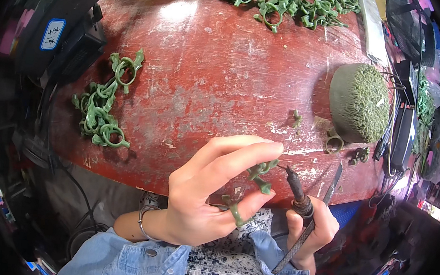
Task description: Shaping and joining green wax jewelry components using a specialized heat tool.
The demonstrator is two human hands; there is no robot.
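Observation:
My left hand (215, 189) is closed, pinching a green wax ring (262, 169) between thumb and fingertips, above the table's near edge. Another green ring (235, 212) sits around the thumb of that hand. In my right hand (319, 227) is a dark wax pen (294, 185), its thin tip close to the pinched ring; whether they touch, I cannot tell. A slim metal carving tool (293, 253) also runs through the right hand, one end pointing up over the table. The right fingers are wrapped round both tools and partly hidden by them.
Several green rings (102, 107) lie linked at the left of the red table (225, 75), beside black boxes (63, 19). A larger ring pile (304, 6) is at the far edge. A rough-topped green block (361, 103), a loose ring (333, 143) and cables are at the right.

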